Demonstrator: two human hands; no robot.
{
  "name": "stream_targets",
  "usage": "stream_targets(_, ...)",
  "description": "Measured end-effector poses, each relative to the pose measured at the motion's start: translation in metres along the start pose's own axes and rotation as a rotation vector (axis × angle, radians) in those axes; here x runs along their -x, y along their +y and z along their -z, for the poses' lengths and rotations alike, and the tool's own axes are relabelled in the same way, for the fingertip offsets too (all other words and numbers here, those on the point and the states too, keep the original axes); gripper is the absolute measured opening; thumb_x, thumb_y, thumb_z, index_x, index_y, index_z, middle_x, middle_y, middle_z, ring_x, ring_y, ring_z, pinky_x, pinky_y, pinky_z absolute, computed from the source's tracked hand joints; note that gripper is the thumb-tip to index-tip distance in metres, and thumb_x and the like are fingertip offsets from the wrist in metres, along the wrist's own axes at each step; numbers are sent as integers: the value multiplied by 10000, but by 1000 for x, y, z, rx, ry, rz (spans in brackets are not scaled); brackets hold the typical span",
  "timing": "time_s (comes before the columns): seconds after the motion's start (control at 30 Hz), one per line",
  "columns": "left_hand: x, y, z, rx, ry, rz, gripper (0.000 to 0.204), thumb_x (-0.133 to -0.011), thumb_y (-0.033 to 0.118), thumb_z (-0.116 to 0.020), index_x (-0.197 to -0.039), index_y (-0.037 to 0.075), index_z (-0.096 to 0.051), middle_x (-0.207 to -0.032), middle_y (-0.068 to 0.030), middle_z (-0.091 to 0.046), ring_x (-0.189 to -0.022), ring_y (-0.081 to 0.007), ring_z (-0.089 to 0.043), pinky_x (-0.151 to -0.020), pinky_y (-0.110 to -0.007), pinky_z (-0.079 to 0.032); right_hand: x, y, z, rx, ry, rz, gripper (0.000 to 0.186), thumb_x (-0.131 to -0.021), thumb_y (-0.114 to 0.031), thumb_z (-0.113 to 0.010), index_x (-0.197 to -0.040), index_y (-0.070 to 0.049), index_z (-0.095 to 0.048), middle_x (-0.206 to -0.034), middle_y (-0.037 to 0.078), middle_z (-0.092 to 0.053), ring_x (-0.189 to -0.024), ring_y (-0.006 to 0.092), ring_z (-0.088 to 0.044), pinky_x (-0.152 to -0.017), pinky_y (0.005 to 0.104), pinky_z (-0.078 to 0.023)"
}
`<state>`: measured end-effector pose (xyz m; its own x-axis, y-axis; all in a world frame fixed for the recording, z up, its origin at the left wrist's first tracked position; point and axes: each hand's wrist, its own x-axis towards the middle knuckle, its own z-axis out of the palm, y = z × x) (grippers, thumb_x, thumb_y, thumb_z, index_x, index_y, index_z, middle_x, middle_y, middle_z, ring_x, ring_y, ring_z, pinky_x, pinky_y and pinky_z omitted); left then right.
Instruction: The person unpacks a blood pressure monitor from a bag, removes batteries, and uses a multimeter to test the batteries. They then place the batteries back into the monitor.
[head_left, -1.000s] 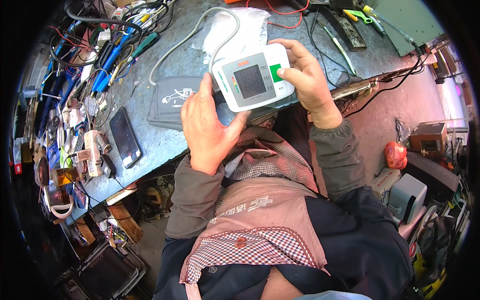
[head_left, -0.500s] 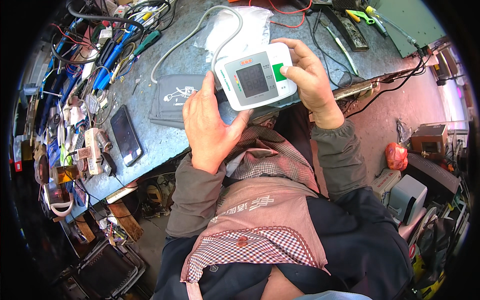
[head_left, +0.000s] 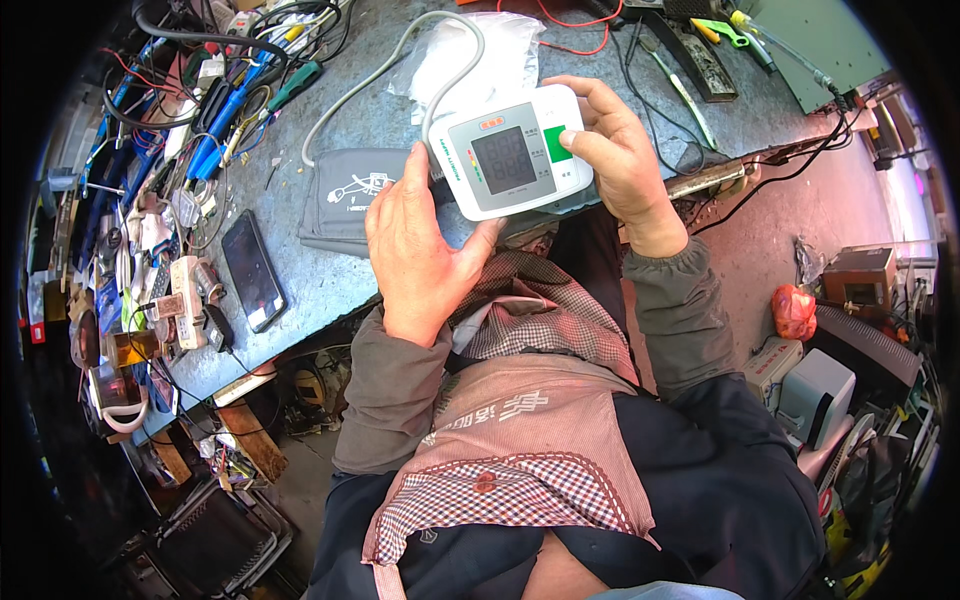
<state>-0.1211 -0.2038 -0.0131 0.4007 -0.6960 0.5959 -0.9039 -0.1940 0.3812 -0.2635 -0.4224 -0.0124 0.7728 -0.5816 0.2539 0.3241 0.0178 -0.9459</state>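
Note:
Over the front edge of the workbench I hold a white blood pressure monitor with a grey face and a dark display. My right hand grips its right side, the thumb resting on the green button. My left hand is curved round the lower left corner, fingers along the left edge and thumb by the bottom edge. A grey hose loops from behind the monitor to a folded dark grey cuff on the bench. The monitor's back is hidden.
A black smartphone lies left of the cuff. Screwdrivers, cables and small parts crowd the bench's left side. A clear plastic bag lies behind the monitor. A toothbrush and a green metal box are at the far right.
Segments on the monitor's display stand out more distinctly than before. Both hands and the monitor keep their places.

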Motion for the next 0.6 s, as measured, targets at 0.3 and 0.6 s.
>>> stream_targets(0.3,0,0,0,3,4,-5,1043,-793,329,-960,-1622,-64,-462,-1238,-182,-730,-1181,-362,-703,-1133,-528,-471,0,-1,0,-10,-4,-6,580,-943,-27,-631,-1520,18,-586,-1325,139,-735,-1216,196,-697,-1084,341,-538)
stream_targets(0.6,0,0,0,2,2,-9,1040,-797,325,-959,-1622,-67,-461,-1244,-187,-729,-1189,-362,-702,-1140,-532,-466,0,0,0,-18,3,-3,572,-953,-26,-626,-1522,20,-584,-1336,142,-734,-1229,201,-698,-1090,343,-536)
